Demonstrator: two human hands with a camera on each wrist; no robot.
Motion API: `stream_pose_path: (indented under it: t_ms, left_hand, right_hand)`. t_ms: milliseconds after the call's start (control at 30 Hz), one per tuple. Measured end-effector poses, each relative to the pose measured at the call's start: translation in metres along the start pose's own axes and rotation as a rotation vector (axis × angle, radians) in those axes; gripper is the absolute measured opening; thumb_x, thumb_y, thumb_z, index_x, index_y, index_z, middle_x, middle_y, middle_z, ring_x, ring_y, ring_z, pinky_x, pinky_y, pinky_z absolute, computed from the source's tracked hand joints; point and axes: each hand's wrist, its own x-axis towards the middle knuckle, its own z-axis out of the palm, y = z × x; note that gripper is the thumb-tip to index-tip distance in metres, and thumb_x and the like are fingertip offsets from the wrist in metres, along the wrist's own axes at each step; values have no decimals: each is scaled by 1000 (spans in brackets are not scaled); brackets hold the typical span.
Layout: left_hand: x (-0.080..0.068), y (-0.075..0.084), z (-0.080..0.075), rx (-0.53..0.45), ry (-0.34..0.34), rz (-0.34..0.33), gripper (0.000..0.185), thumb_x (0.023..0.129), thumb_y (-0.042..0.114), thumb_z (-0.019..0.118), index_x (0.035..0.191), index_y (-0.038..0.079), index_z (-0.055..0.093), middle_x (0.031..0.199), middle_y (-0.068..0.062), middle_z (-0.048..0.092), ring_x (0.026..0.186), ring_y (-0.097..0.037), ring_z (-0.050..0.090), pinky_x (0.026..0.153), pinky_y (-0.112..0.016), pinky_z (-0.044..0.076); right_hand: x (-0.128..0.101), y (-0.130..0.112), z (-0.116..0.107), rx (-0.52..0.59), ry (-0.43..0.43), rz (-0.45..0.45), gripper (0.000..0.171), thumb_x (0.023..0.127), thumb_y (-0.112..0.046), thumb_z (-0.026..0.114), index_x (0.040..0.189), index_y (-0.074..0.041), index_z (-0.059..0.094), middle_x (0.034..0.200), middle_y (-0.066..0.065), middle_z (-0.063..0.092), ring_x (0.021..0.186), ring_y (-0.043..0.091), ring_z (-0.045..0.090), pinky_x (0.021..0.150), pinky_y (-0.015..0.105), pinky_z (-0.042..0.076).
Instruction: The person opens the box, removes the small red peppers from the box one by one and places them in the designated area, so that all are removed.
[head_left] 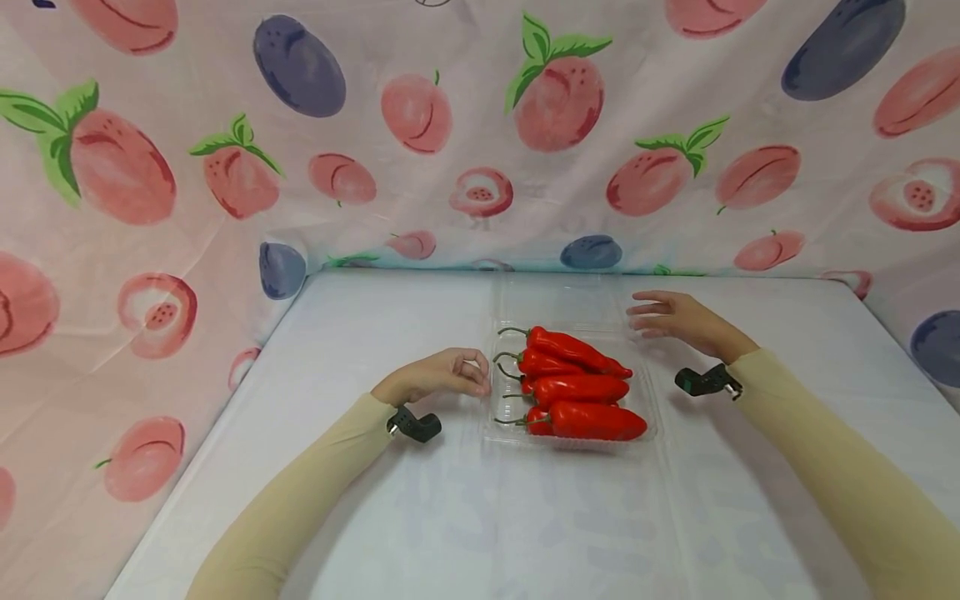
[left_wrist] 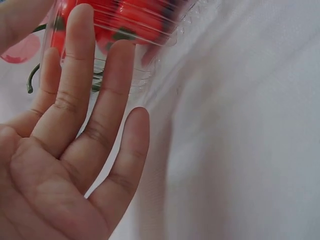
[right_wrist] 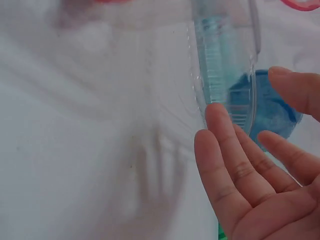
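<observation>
Several red peppers with green stems lie side by side in a clear plastic clamshell box, stems toward the left. The box's clear lid is folded back behind it. My left hand is at the left wall of the box, fingers relaxed; in the left wrist view its fingers overlap the box wall and hold nothing. By the lid's right edge is my right hand, its fingers spread and loosely bent. The right wrist view has those fingertips close to the lid's clear rim.
A white-covered table lies under the box. Behind it and at the left hangs a pink cloth printed with fruit. A black camera is strapped to the left wrist, another camera to the right.
</observation>
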Motion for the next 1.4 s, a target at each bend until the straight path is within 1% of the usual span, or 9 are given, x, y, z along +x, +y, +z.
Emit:
stream_pose_path:
  t_ms: [133, 267, 333, 500, 767, 900, 1067, 1233, 1400]
  left_hand:
    - [1, -2, 1, -13, 17, 1, 20, 85, -4, 61, 93, 12, 51, 83, 9, 69, 83, -7, 62, 81, -24, 46]
    - [1, -3, 2, -34, 36, 0, 21, 85, -3, 61, 93, 12, 50, 83, 9, 68, 83, -8, 62, 81, -24, 46]
    - [1, -3, 3, -45, 43, 5, 21, 85, -3, 61, 92, 13, 50, 83, 9, 68, 83, -8, 62, 80, -24, 46]
    - [1, -4, 2, -61, 52, 20, 21, 85, -2, 63, 92, 13, 50, 82, 11, 68, 84, -8, 62, 81, -24, 45]
    - [2, -4, 2, -49, 43, -2, 21, 86, -1, 61, 93, 15, 49, 84, 11, 68, 86, -7, 61, 84, -25, 42]
    - [1, -2, -1, -18, 27, -25, 20, 87, -1, 60, 96, 14, 49, 86, 10, 69, 88, -6, 61, 84, -24, 43]
    - [-1, 2, -7, 31, 19, -58, 22, 89, 2, 57, 110, 2, 52, 90, 8, 68, 91, -6, 61, 86, -24, 49]
    - [-7, 10, -16, 94, 41, -133, 36, 91, 9, 55, 125, -1, 54, 106, -7, 67, 99, -12, 61, 95, -32, 49]
    - [-12, 25, -27, 149, 57, -181, 39, 93, 12, 51, 130, -2, 51, 120, -23, 60, 107, -22, 59, 102, -39, 44]
  right_hand:
    - [-10, 3, 0, 8, -15, -20, 66, 95, -27, 53, 147, -1, 23, 145, 22, 40, 127, 23, 50, 102, 44, 43]
    - [-19, 4, 1, 22, -33, -27, 63, 95, -28, 53, 145, 1, 27, 141, 21, 45, 108, -5, 58, 100, 39, 47]
    - [-23, 3, 2, 36, -41, -24, 63, 95, -28, 54, 144, 2, 29, 139, 21, 46, 102, -9, 59, 98, 36, 48]
    - [-34, -2, 5, 87, -57, 9, 60, 95, -26, 54, 142, 4, 32, 137, 23, 49, 100, -4, 62, 95, 33, 50]
    - [-45, -3, 14, 81, -83, 71, 59, 93, -23, 58, 140, 6, 35, 129, 20, 58, 97, 3, 63, 93, 36, 52]
    - [-47, -1, 17, 140, -83, 96, 59, 93, -21, 59, 139, 7, 35, 114, 7, 67, 92, 5, 65, 89, 32, 54]
    - [-49, 2, 18, 210, -83, 108, 58, 94, -18, 57, 139, 9, 33, 98, -7, 70, 89, 4, 65, 85, 26, 55]
    - [-51, 4, 20, 240, -92, 113, 57, 94, -17, 56, 137, 11, 33, 93, -10, 70, 88, 4, 64, 82, 22, 55]
    - [-51, 3, 23, 273, -99, 117, 52, 94, -15, 56, 132, 13, 35, 89, -9, 70, 83, 5, 64, 79, 20, 55]
